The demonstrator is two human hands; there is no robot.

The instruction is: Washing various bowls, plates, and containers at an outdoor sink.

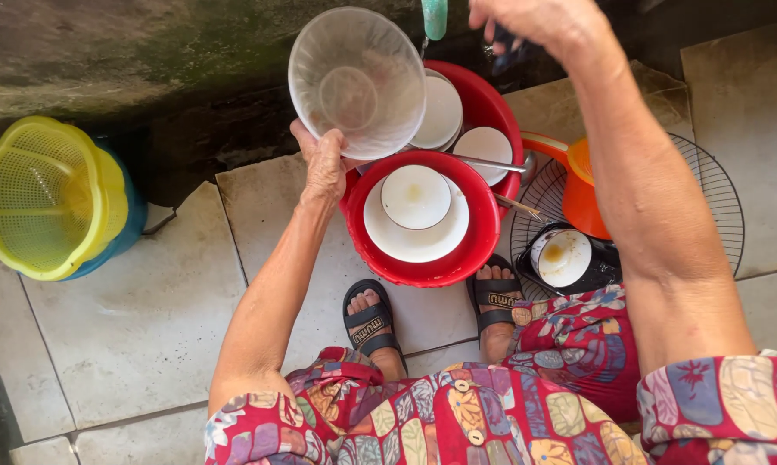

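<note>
Left hand (324,164) grips clear bowl (357,79), seemingly rinsed; right hand (543,24) closed, apparently on tap; plates in red basin (483,250) unwashed.

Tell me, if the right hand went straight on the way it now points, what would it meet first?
Probably the green tap: the right hand reaches up and left toward it, holding something dark. Depth is unclear, so it may pass beside it.
</note>
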